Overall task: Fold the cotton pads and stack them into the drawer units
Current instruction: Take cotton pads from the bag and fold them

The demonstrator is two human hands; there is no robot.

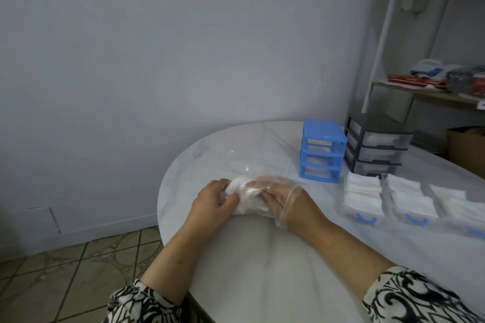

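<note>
A clear plastic bag of white cotton pads [245, 196] lies on the round white marble table [262, 270]. My left hand [212, 202] grips the bag's left side from outside. My right hand [283, 199] reaches inside the bag, its fingers curled round the pads; the plastic covers it to the wrist. A blue drawer unit [322, 151] with its drawers removed stands beyond, and a grey drawer unit [375, 147] is beside it. Three clear drawers with blue handles [388, 198] sit at the right, holding stacks of folded white pads.
The table's curved left edge drops to a tiled floor [65, 278]. A plain wall stands behind. At the far right a white-framed shelf [420, 89] carries boxes and packets, and a cardboard box [464, 147] sits behind the table.
</note>
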